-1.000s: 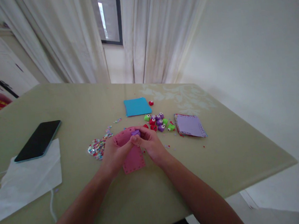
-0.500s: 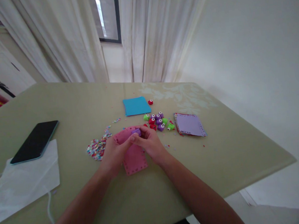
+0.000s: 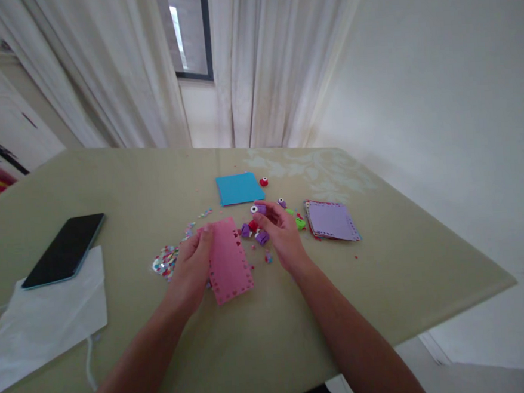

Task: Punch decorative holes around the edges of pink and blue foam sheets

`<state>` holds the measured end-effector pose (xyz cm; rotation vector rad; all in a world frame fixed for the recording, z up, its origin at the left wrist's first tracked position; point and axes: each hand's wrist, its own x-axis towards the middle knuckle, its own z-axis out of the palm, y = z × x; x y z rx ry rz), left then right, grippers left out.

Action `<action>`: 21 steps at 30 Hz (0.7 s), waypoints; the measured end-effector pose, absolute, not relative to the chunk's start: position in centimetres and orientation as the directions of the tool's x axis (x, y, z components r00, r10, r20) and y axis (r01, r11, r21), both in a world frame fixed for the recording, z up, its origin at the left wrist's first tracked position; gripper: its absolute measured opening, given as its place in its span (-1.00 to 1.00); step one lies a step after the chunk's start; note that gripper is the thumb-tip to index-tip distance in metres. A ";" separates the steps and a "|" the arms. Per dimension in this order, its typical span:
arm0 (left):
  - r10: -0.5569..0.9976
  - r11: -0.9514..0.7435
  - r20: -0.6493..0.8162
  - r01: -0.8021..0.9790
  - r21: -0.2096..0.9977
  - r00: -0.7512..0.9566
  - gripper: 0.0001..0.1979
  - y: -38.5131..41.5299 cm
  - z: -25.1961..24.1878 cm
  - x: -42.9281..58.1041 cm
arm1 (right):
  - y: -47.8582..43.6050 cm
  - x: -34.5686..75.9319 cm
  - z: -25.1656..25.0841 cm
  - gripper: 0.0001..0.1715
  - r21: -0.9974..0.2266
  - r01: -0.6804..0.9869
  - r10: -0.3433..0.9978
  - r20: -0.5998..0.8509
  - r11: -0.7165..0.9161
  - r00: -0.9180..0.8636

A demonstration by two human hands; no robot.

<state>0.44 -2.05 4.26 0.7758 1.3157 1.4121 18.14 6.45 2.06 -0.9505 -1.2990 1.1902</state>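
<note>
My left hand (image 3: 192, 261) pinches the left edge of a pink paper card (image 3: 229, 261), thumb on top. Small punched shapes, some of them hearts, line the card's edges. To the right of the card, my right hand (image 3: 282, 231) holds a small purple paper punch (image 3: 259, 209) with a white eye-like button between thumb and fingers. Below that hand lie more mini punches, among them a purple one (image 3: 262, 238) and a red one (image 3: 253, 225). A green punch (image 3: 300, 223) sits just beyond the right hand, which partly hides the pile.
Blue cards (image 3: 240, 189) lie farther back beside a red punch (image 3: 264, 182). Stacked purple cards (image 3: 333, 220) with punched edges lie at right. Confetti (image 3: 164, 262) is heaped left of my left hand. A phone (image 3: 63, 251) rests partly on white paper (image 3: 51, 331), near a white cable (image 3: 89, 364).
My right hand has moved right, off the pink card, carrying the purple punch to the pile. Several punches have shifted. My left hand alone now holds the card.
</note>
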 end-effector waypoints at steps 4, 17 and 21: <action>0.941 0.084 -0.143 -0.195 0.977 -0.308 -0.33 -2.1 4.1 0.4 | 7.0 19.5 1.8 -0.66 -0.863 0.353 0.932 0.349 0.360 -0.098; 0.811 0.017 -0.138 -0.212 0.977 -0.568 -0.35 -1.7 5.6 -1.2 | 4.7 17.9 2.3 -0.75 -0.464 0.700 0.817 0.482 0.543 -0.315; 0.799 -0.167 -0.036 -0.278 0.946 -0.600 -0.45 -1.5 7.5 -3.8 | 2.8 16.1 2.1 -0.71 -0.508 0.558 0.755 0.433 0.656 -0.492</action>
